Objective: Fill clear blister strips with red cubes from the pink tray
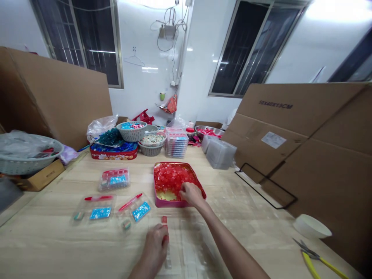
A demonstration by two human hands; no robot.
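My left hand is closed at the table's near side, its fingertips pinching a narrow clear strip with red pieces at its far end. Part of the strip is hidden under the fingers. My right hand reaches into a square red tin heaped with small translucent red plastic pieces. Its fingers are bunched together among the pieces, and what they grip is hidden. Bare yellowish bottom shows at the tin's near left.
Clear cases with red pens and blue packets lie left. Behind stand baskets, stacked packs and clear boxes. On the right are a black wire frame, a tape roll, yellow-handled pliers and tall cardboard.
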